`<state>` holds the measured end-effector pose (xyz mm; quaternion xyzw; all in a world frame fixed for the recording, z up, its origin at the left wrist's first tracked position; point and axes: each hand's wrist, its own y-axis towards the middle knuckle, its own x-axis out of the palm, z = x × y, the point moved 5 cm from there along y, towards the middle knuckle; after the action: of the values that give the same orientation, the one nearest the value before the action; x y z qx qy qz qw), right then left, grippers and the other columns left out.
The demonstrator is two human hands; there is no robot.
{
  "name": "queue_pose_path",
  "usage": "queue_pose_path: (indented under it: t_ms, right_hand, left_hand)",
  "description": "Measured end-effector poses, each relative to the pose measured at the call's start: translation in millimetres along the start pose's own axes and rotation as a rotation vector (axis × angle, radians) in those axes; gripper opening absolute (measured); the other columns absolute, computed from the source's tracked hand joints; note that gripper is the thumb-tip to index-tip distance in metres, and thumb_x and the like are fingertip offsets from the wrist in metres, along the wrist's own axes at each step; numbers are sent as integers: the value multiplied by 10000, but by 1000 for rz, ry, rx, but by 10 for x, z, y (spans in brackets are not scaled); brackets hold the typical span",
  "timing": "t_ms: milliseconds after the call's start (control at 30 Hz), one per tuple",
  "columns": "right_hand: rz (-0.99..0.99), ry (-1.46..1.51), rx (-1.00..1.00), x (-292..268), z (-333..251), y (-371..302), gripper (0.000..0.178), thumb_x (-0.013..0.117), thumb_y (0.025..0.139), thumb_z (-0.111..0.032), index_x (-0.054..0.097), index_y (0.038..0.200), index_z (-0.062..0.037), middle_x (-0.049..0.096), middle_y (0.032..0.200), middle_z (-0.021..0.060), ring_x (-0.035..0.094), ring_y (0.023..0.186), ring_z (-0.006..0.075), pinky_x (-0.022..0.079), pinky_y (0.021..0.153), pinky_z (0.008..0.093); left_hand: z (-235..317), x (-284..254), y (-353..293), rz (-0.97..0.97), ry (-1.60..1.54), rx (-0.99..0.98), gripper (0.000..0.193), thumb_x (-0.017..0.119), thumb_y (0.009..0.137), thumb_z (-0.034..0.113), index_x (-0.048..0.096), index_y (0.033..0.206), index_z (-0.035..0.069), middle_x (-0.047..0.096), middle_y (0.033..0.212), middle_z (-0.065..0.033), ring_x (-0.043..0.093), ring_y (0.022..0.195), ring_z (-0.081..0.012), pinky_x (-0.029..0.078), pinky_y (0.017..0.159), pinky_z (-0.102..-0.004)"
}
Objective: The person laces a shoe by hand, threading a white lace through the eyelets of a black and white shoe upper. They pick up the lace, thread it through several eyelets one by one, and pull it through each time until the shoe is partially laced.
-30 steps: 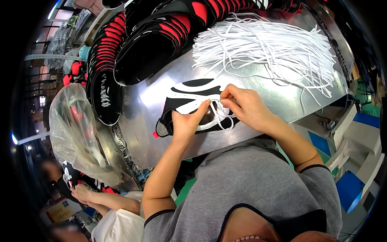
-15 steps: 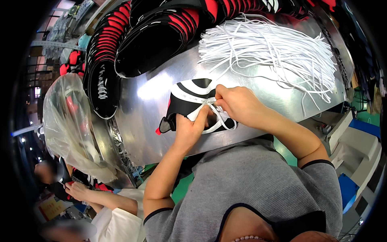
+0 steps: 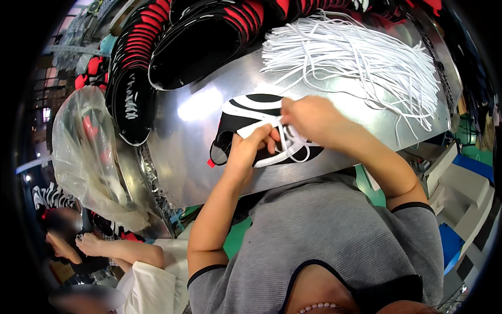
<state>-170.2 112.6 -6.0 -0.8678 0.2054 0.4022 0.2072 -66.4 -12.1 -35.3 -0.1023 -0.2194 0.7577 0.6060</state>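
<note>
A black-and-white shoe upper (image 3: 243,111) with a small red heel tab lies on the metal table in front of me. My left hand (image 3: 252,149) reaches over its opening, thumb and fingers closed on the white tongue area. A white shoelace (image 3: 289,149) runs through the eyelets and hangs in a loose loop over the front part. My right hand (image 3: 312,119), slightly blurred, is closed by the eyelets with its fingertips pinching the lace. Both hands hide part of the lacing.
A thick bundle of white laces (image 3: 350,57) lies at the far right of the metal table (image 3: 183,157). Nested black-and-red shoe uppers (image 3: 133,99) line the far left. A clear plastic bag (image 3: 86,157) stands beyond the left edge, and a co-worker in a white sleeve (image 3: 151,285) sits lower left.
The shoe upper has turned slightly and shifted a little right. My right hand has moved slightly right and up with the lace. The co-worker's hands have moved.
</note>
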Motion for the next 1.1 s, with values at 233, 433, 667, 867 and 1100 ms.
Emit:
queue_pose_path:
  t_ms: [233,433,667,867,1100]
  right_hand:
    - [379,666,-25,126,307,81,176,529,995,-163,606,1084,-33,621,754,57,574,682,123,459,638,275]
    - [315,688,64,151,305,145,171,522,994,-173,609,1038,-34,608,704,44,572,641,143,460,626,290]
    - [375,590,1,-32,335,339,192,529,979,-215,597,1019,-40,635,765,171,624,724,326,478,662,404]
    - [527,555,88,176,420,374,206,523,986,-237,602,1031,-52,659,791,199,641,769,400,483,702,477]
    - [507,681,191,189,612,446,267,504,999,-263,625,1049,-30,604,712,46,567,665,148,453,657,300]
  left_hand:
    - [159,5,78,104,2,63,209,705,896,96,671,1075,-5,675,963,-18,601,818,-106,482,790,-245]
    - [152,-10,148,242,150,230,311,724,860,42,640,1153,-18,686,1081,-59,632,964,-132,498,856,-277]
    - [167,-2,394,183,135,127,256,721,851,29,661,1097,-6,697,1018,-49,629,923,-123,495,830,-270]
    - [310,30,29,-261,-329,-125,159,695,883,117,638,986,11,500,763,30,425,703,-71,335,609,-244]
    - [1532,-607,-1069,-140,-861,669,114,630,853,3,561,937,38,493,735,0,472,666,-115,379,628,-240]
